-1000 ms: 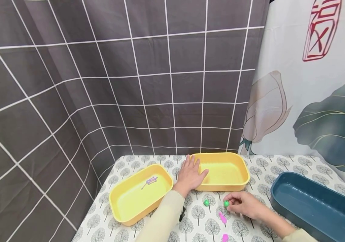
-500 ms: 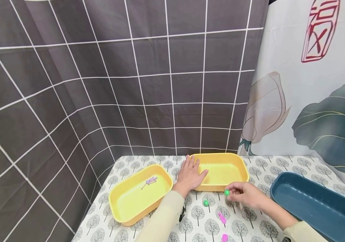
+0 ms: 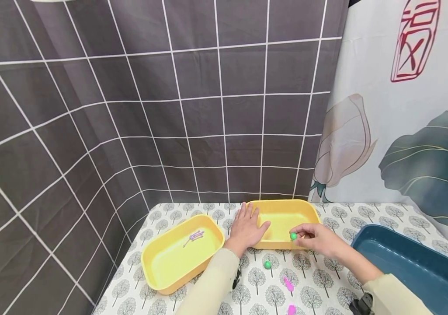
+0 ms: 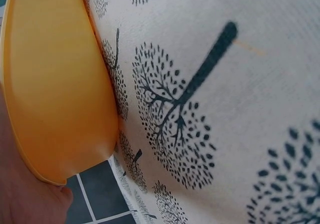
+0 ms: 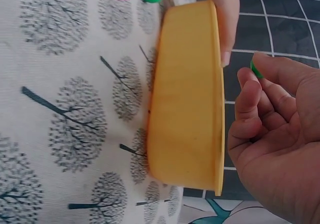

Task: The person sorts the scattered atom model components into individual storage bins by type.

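Observation:
My right hand (image 3: 318,238) pinches a small green ball (image 3: 293,236) between thumb and fingers, over the near rim of the back yellow tub (image 3: 286,246). In the right wrist view only a sliver of that ball (image 5: 256,69) shows past the thumb. My left hand (image 3: 246,227) rests on the left end of the same tub, fingers spread and straight. The left wrist view shows that tub's outer wall (image 4: 60,84) with the hand's edge at its rim. A second green ball (image 3: 267,264) lies on the tablecloth in front of the tub.
Two pink pieces (image 3: 288,283) lie on the tree-print cloth (image 3: 243,295) near the front. To the left, another yellow tub (image 3: 184,280) holds a small purple item (image 3: 196,236). A dark blue tub (image 3: 412,262) stands at the right. Grey checked curtain (image 3: 243,153) hangs behind the table.
My right hand has lifted the green ball from near the tablecloth, moving it up and away to the back tub's near rim. The left hand stays in place.

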`<state>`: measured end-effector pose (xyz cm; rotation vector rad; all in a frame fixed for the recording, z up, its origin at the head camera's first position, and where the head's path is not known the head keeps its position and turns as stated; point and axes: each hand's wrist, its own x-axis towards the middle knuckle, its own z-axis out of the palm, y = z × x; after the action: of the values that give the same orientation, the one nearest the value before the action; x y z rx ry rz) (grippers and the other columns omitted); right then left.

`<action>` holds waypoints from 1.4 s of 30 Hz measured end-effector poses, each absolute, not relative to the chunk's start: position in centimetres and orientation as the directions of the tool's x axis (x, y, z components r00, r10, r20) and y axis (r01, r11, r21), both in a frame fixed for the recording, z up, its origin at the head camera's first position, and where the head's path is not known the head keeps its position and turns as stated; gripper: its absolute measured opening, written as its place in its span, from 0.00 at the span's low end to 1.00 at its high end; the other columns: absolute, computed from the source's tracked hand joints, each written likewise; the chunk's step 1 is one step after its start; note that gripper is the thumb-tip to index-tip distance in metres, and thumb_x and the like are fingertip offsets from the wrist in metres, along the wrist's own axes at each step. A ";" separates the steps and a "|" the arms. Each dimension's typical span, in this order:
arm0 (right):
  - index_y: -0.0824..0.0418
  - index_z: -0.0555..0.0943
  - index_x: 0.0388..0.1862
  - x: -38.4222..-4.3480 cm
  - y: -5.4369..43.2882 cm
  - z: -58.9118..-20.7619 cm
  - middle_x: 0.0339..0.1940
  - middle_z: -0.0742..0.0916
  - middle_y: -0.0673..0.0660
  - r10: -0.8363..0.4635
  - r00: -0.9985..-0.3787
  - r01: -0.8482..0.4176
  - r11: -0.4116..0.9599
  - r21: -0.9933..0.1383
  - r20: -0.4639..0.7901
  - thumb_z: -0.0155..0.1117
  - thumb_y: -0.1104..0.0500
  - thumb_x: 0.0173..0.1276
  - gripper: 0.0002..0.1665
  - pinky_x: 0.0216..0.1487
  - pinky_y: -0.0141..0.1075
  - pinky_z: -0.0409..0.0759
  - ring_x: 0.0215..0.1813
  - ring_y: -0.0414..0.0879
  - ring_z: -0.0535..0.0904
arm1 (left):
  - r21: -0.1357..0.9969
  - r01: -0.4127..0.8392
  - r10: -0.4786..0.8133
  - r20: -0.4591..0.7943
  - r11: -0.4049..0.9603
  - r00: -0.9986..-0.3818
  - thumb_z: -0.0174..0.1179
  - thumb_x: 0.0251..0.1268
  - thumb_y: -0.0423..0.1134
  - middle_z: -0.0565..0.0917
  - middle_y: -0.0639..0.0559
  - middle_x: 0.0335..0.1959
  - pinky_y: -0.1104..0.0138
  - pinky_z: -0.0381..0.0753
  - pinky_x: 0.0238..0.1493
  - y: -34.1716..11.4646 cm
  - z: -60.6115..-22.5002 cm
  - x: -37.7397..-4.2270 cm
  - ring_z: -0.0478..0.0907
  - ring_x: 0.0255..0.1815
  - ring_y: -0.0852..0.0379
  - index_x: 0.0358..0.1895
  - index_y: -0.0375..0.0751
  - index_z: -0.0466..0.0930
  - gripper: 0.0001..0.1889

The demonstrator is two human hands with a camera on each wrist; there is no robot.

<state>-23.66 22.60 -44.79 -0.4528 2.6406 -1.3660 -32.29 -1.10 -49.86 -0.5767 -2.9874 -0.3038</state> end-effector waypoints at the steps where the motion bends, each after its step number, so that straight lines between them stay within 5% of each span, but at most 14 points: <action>1: 0.66 0.84 0.54 -23.8 22.6 -44.7 0.37 0.84 0.53 -0.317 -0.948 -0.199 0.545 -0.815 0.019 0.72 0.57 0.66 0.21 0.39 0.29 0.80 0.39 0.43 0.77 | 0.178 0.376 0.359 0.120 0.910 -0.926 0.34 0.77 0.68 0.54 0.45 0.83 0.53 0.49 0.81 -1.1 -49.9 -32.3 0.44 0.84 0.44 0.80 0.46 0.59 0.39; 11: 0.68 0.82 0.56 -25.9 22.6 -44.4 0.40 0.85 0.55 -0.268 -0.963 -0.132 0.524 -0.841 -0.016 0.70 0.58 0.68 0.21 0.38 0.34 0.82 0.41 0.48 0.79 | 0.174 0.367 0.354 0.102 0.914 -0.930 0.32 0.77 0.68 0.52 0.46 0.83 0.54 0.47 0.82 -1.1 -49.8 -32.2 0.42 0.84 0.44 0.80 0.47 0.58 0.39; 30: 0.70 0.79 0.61 -29.7 22.8 -44.7 0.45 0.87 0.57 -0.159 -0.986 -0.035 0.507 -0.861 -0.054 0.67 0.58 0.71 0.24 0.51 0.49 0.81 0.46 0.56 0.82 | 0.178 0.358 0.345 0.097 0.917 -0.933 0.34 0.77 0.68 0.51 0.46 0.83 0.54 0.46 0.82 -1.1 -49.7 -32.2 0.42 0.84 0.45 0.80 0.46 0.59 0.39; 42: 0.71 0.77 0.62 -30.8 22.6 -44.9 0.43 0.86 0.58 -0.107 -0.992 0.007 0.503 -0.864 -0.070 0.66 0.59 0.72 0.24 0.51 0.49 0.82 0.46 0.58 0.82 | 0.173 0.354 0.343 0.087 0.919 -0.935 0.33 0.77 0.68 0.50 0.47 0.83 0.54 0.45 0.82 -0.8 -49.6 -32.2 0.41 0.84 0.44 0.80 0.47 0.58 0.39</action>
<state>-30.83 22.63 -44.90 -0.0876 2.6225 -1.5092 -32.25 -0.83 -49.62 -0.5497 -3.0236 -0.2884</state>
